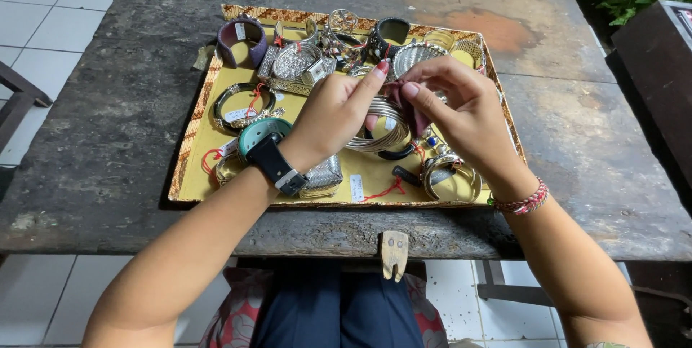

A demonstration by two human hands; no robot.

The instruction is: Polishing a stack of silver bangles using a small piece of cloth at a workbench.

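— Bangles everywhere, on that yellow tray (pixel 189 175) with the patterned rim. What is the person holding?

— A silver bangle (pixel 380 126) made of many thin bands. The left hand (pixel 333 113) grips it from the side, fingers curled around it and the index finger stretched up along its top. It hangs just above the middle of the tray.

— And the right hand (pixel 461 110)?

— It pinches a small dark red cloth (pixel 405 103) between thumb and fingers, pressed against the top of the bangle. So both hands are closed, one on the bangle, one on the cloth, and they meet over the tray.

— What lies around them?

— A teal bangle (pixel 258 131) sits just behind the left wrist, which wears a black watch (pixel 276 164). A square woven silver cuff (pixel 322 175) rests under that wrist. Farther back stands a purple cuff (pixel 242 40), and beside it a wide silver cuff (pixel 297 64). A black cuff (pixel 389 34) stands near the far rim.

— On the right?

— An open silver cuff (pixel 452 177) lies near the front rim, below the right wrist with its red braided bracelet (pixel 524 202). Red tag strings trail between the pieces.

— The tray rests on what?

— A dark, worn wooden table (pixel 108 139), over white floor tiles.
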